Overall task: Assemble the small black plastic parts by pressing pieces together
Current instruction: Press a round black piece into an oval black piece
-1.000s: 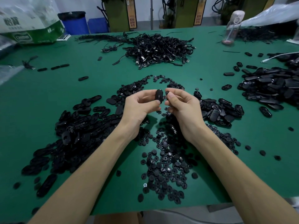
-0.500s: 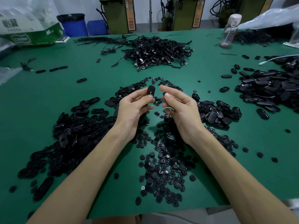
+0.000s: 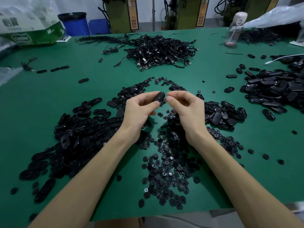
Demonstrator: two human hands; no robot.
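Green matting covers the surface (image 3: 49,89), whose near edge runs along 6 o'clock. Closest in, at 6 o'clock from the hands, lies a scatter of small round black pieces (image 3: 166,175), and both bare forearms reach over it. At 8 o'clock a broad heap of oval black shells (image 3: 79,129) spreads across the surface.

Above the middle of the surface the left grip (image 3: 139,111) pinches one oval black part (image 3: 158,96) between thumb and fingertips, holding it clear of the surface with its long axis tilted toward 1 o'clock. The right grip (image 3: 187,111) sits just beside it at 3 o'clock, fingers curled and thumb tip meeting forefinger tip, close to the part's upper end. Whether they touch it, or pinch anything, I cannot tell.

At 3 o'clock from the right grip rests a smaller heap of oval shells (image 3: 220,116). Farther out at 2 o'clock is a large pile of flat black covers (image 3: 276,89), with a white cable (image 3: 283,57) lying at its far side.

At 12 o'clock a tangled mound of black cables (image 3: 161,50) sits well apart from the hands. A clear bottle (image 3: 235,28) stands upright at 1 o'clock near the far edge, and a green-and-white bag (image 3: 32,30) sits at 10 o'clock. Beyond the surface stand a blue bin (image 3: 75,23) and olive-green machines (image 3: 118,14).
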